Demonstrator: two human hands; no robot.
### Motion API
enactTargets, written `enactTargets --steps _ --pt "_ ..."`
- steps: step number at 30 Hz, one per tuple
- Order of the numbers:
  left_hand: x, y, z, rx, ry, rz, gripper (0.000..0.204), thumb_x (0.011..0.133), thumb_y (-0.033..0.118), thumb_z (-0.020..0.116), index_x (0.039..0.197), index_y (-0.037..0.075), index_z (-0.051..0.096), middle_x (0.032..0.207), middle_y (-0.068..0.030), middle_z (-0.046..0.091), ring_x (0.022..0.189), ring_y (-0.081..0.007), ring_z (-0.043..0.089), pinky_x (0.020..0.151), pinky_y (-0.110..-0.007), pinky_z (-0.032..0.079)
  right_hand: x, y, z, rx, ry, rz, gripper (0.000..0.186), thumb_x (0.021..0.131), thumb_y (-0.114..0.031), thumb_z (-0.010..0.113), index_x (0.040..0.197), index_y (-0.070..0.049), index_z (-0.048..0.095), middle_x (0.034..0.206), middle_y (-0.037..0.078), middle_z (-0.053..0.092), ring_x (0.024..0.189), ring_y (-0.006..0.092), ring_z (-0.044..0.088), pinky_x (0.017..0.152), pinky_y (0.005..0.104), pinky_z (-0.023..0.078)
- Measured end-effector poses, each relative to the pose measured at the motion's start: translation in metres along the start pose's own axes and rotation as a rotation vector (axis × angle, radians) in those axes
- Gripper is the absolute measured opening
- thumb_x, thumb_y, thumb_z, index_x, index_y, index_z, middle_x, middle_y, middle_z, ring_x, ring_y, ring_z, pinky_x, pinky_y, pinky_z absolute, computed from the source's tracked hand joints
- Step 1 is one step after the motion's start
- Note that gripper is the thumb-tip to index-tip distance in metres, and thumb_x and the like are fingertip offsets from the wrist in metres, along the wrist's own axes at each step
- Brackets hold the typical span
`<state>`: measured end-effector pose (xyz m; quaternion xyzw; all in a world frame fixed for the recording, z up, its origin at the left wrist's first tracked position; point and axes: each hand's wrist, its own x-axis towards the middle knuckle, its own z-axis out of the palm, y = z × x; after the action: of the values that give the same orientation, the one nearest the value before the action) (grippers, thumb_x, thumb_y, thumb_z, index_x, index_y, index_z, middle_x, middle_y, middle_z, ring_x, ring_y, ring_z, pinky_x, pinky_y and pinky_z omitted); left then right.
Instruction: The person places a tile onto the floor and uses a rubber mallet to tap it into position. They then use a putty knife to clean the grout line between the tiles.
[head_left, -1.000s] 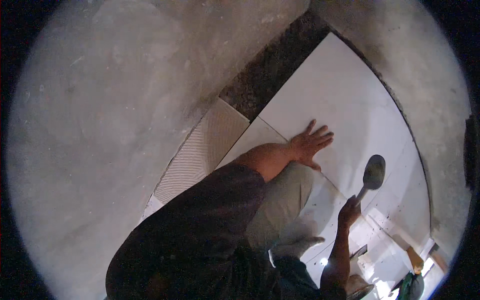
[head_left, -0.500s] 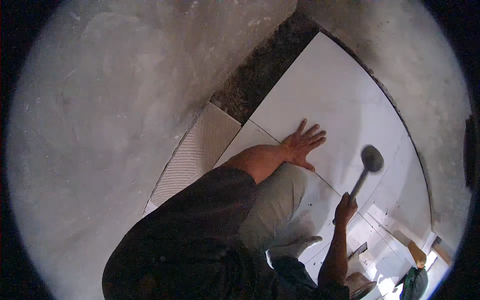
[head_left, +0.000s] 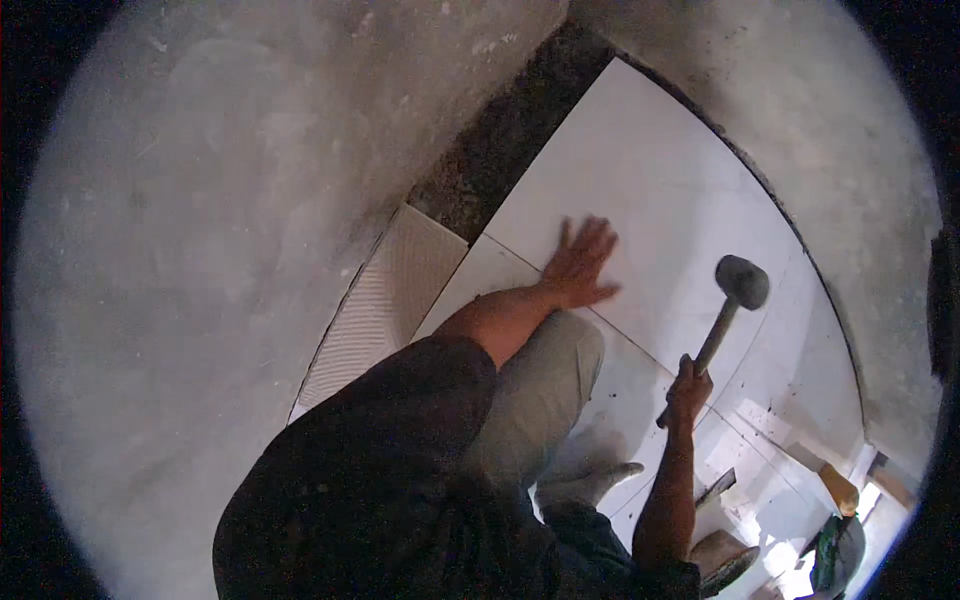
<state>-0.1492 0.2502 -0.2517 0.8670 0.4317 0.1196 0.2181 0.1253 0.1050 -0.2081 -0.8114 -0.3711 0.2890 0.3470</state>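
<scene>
My right hand (head_left: 688,392) grips the handle of a rubber mallet, and its dark head (head_left: 742,282) is up above the floor tiles. Spread fingers mark my left hand (head_left: 582,264), slightly blurred, over a large white tile (head_left: 640,150) close to the joint with the nearer tile. Whether the palm touches the surface or hovers just over it, I cannot tell. My bent knee (head_left: 555,375) is beside the left forearm, over the nearer white tile (head_left: 625,370).
Left of the tiles lies a strip piece with a ridged face (head_left: 365,320). Beyond it runs a dark, rough gap (head_left: 500,140) along the grey wall (head_left: 220,200). At the lower right are a flat tool (head_left: 716,487), a brownish object (head_left: 840,490) and a dark green item (head_left: 835,555).
My left hand has shifted a little up and left across the tile. The mallet head has moved slightly upward, still in my right hand. The whole view has shifted slightly.
</scene>
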Motion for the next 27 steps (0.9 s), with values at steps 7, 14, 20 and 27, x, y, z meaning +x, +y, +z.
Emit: enactTargets --steps 7,14,20,27 --pt "-0.012 -0.029 -0.024 0.236 0.068 -0.349 0.079 0.087 0.059 0.041 0.147 0.011 0.021 0.153 -0.0203 0.007 0.14 -0.0427 0.001 0.103 -0.07 -0.001 -0.033 0.007 0.015 -0.455 -0.079 -0.075 0.036 0.088 -0.023 0.055 0.063 0.002 0.051 0.053 0.017 0.05 0.049 0.0268 0.048 0.05 0.042 0.038" --pt "-0.007 -0.028 -0.028 0.26 0.08 -0.336 0.079 0.088 0.058 0.04 0.147 0.01 0.02 0.153 -0.0218 0.006 0.14 -0.0435 0.002 0.103 -0.071 0.0 -0.025 0.006 0.008 -0.533 -0.185 -0.014 0.033 0.087 -0.022 0.056 0.064 0.001 0.051 0.05 0.008 0.045 0.047 0.0193 0.044 0.047 0.0372 0.036" --pt "-0.012 -0.026 -0.027 0.261 0.022 -0.335 0.079 0.089 0.058 0.038 0.147 0.009 0.019 0.153 -0.0223 0.006 0.14 -0.0434 0.001 0.102 -0.072 0.0 -0.016 -0.002 0.014 -0.564 -0.029 0.098 0.037 0.086 -0.025 0.058 0.066 0.005 0.052 0.053 0.017 0.05 0.05 0.0325 0.048 0.052 0.0452 0.039" --pt "-0.013 -0.028 -0.024 0.255 0.064 -0.31 0.078 0.089 0.057 0.039 0.147 0.008 0.02 0.152 -0.0232 0.008 0.14 -0.0431 0.003 0.102 -0.072 0.0 -0.024 0.011 0.011 -0.419 -0.111 0.108 0.033 0.086 -0.025 0.059 0.071 0.004 0.054 0.055 0.016 0.053 0.05 0.0261 0.05 0.051 0.0411 0.039"
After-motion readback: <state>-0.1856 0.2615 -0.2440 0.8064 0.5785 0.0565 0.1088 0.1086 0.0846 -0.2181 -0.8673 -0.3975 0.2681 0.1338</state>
